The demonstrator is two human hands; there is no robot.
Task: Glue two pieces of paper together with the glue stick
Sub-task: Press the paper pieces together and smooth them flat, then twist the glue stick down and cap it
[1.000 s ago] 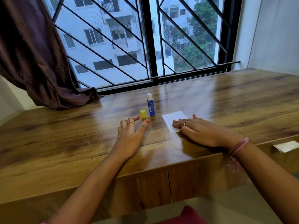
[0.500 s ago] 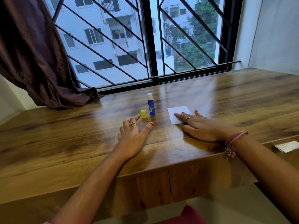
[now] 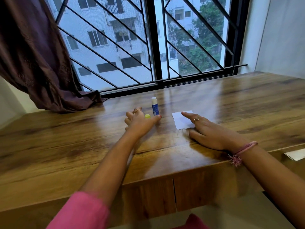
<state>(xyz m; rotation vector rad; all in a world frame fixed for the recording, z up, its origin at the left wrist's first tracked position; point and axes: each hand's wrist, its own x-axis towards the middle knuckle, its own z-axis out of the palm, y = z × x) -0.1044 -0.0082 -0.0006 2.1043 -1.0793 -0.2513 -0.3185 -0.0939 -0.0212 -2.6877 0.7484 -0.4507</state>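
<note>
My right hand lies flat on the paper. At 9 o'clock of that, left hand spread around the cap, gripping nothing, glue stick upright just behind.

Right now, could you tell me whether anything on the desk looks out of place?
Only the glue stick: it stands upright uncapped, its yellow cap loose beside the left hand. The paper lies flat under the right hand.
</note>
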